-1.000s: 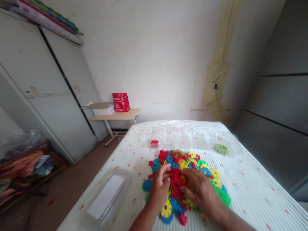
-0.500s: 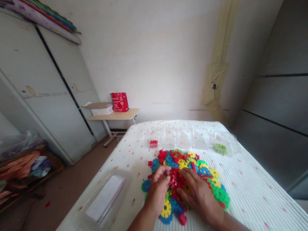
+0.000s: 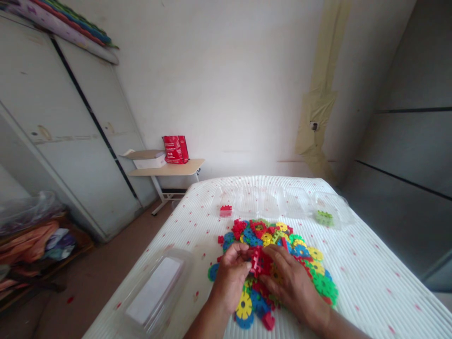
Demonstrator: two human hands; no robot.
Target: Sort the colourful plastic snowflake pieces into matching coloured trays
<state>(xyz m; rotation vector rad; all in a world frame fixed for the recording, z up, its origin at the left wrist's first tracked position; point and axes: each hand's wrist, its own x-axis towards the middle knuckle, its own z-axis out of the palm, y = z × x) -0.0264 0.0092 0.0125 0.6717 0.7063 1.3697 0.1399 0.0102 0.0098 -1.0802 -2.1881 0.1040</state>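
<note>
Above a heap of toy pieces, my left hand (image 3: 235,273) pinches the left edge of a red notched plastic building block (image 3: 258,260). My right hand (image 3: 287,278) is closed on the right side of the same block, its thumb below and fingers on top. Yellow gear-shaped discs (image 3: 244,306), blue discs (image 3: 259,301) and green discs (image 3: 325,287) lie around and under both hands, mixed with red blocks (image 3: 268,321). Part of the heap is hidden by my hands.
Beyond the heap lies a clear plastic compartment tray (image 3: 270,203) with a red block (image 3: 225,211) at its left and a green block (image 3: 324,218) at its right. A clear case with a white insert (image 3: 155,289) rests at left on the patterned cover (image 3: 381,278).
My left fingers have shifted slightly right and closed in on the red block. The block has turned a little between my hands. The heap and the tray look the same.
</note>
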